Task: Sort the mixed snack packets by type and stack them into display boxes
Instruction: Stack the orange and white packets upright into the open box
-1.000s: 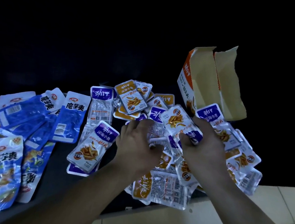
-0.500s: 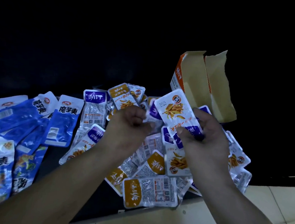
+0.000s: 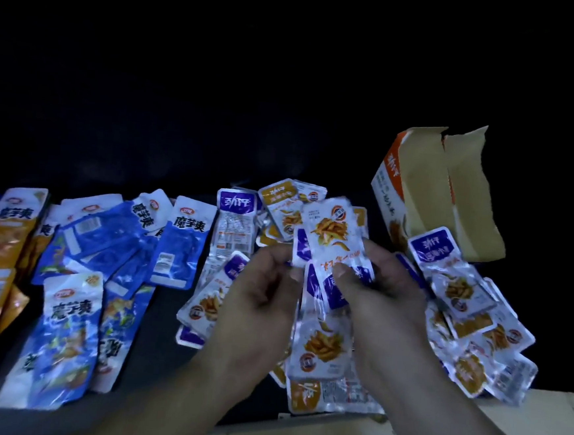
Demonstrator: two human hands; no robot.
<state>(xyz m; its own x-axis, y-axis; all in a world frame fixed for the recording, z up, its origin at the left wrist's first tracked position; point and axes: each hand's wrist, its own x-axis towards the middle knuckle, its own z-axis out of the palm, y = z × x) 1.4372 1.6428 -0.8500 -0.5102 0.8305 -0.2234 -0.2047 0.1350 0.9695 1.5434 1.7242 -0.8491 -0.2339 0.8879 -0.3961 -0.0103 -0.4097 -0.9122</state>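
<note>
The room behind is almost black; the work goes on upon a dark table (image 3: 153, 327), with pale floor tiles (image 3: 537, 425) showing below its near edge.

The right hand (image 3: 386, 293) holds a purple-labelled fish snack packet (image 3: 332, 234) upright, the thumb pressed on its lower part, and at least one more purple packet seems to be under the same thumb. The left hand (image 3: 262, 294) has its fingers curled and, as far as I can tell, it pinches the left edge of the same packet. So this packet is between both hands, raised above the heap.

Around the hands lies a heap of small packets (image 3: 476, 321), purple ones and orange-labelled packets (image 3: 279, 206) mixed together. Behind the right hand, further away, stands an orange-and-white display box (image 3: 415, 179) with open, torn flaps; whether anything is inside, I cannot see. To the left, well apart from the hands, the blue konjac packets (image 3: 180, 243) lie loosely together, and long orange packets (image 3: 6, 229) at the far left edge.

In my judgement the task is at an early stage: the long packets are roughly grouped, but the small ones are unsorted, and no stack in a box is visible.
</note>
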